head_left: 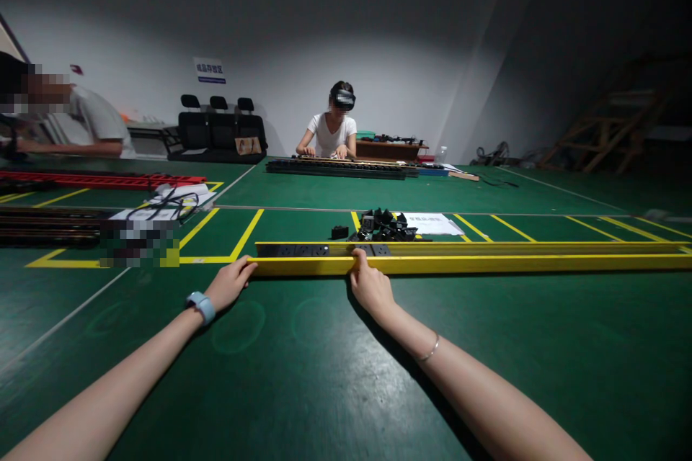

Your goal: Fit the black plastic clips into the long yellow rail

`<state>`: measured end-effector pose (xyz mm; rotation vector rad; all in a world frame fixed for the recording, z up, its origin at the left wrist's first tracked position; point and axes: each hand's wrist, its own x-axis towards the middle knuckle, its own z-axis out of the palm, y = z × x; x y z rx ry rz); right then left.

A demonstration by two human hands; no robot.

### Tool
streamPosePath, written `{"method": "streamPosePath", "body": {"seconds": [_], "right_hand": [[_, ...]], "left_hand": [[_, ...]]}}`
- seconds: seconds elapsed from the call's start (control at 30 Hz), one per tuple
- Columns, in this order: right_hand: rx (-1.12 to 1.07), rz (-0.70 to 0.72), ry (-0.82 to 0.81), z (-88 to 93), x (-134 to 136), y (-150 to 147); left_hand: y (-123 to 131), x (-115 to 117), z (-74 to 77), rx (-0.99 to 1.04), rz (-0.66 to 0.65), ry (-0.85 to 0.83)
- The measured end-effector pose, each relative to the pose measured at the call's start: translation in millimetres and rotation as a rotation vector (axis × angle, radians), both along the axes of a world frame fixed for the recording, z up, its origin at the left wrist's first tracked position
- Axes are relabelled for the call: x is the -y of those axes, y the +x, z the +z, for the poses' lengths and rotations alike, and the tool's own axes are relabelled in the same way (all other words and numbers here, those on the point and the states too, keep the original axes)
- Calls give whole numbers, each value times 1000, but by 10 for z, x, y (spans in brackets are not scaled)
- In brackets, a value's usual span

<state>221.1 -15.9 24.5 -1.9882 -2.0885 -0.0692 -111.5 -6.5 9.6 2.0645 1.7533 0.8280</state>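
A long yellow channel (pixel 465 263) lies across the green table in front of me, running out past the right edge. Several black socket modules (pixel 303 250) sit in a row inside its left part. My left hand (pixel 231 284) is closed on the channel's left end, fingertips at the wall. Farther right, my right hand (pixel 372 284) has its index finger over the front wall, beside the sockets, and its other fingers curled against the channel. Whether that fingertip touches a socket I cannot tell. Just behind the channel is a heap of black modules (pixel 385 225), with one loose module (pixel 339 232) beside it.
A paper sheet (pixel 429 224) lies behind the channel. Red rails (pixel 102 179), dark rails (pixel 48 227) and cables (pixel 171 203) occupy the left. Across the table a person (pixel 332 131) works at dark rails (pixel 338 168); another person (pixel 100 119) is at the left. Yellow tape (pixel 247 234) marks the green surface.
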Motion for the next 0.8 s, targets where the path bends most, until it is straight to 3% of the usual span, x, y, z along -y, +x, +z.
{"method": "streamPosePath", "body": {"seconds": [0.5,0.63,0.8], "right_hand": [[52,-17,-6,17,-24,24],[64,72,16,-27,3,-56],[99,256,59,-68,26,-379]], "left_hand": [[-8,10,-1,17,-14,-6],[-6,-2,-17,17,-8,2],[-4,-7,-18,26,-5,11]]}}
